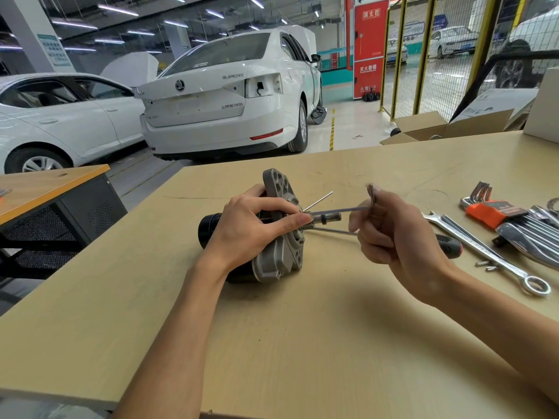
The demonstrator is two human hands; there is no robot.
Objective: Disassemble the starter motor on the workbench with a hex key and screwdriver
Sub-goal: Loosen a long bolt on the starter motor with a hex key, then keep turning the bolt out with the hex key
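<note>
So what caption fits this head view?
Left hand steadies the starter motor while right hand turns a hex key in it.

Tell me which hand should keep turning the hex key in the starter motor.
Right. The right hand already pinches the hex key, whose tip sits at the starter motor; the left hand grips the motor, steadying it.

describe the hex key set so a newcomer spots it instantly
Look to the far right edge of the tan wooden workbench. Beyond the long chrome combination wrench lies a fan of silver L-shaped hex keys in an orange plastic holder. It is the only orange-clipped tool there.
</note>
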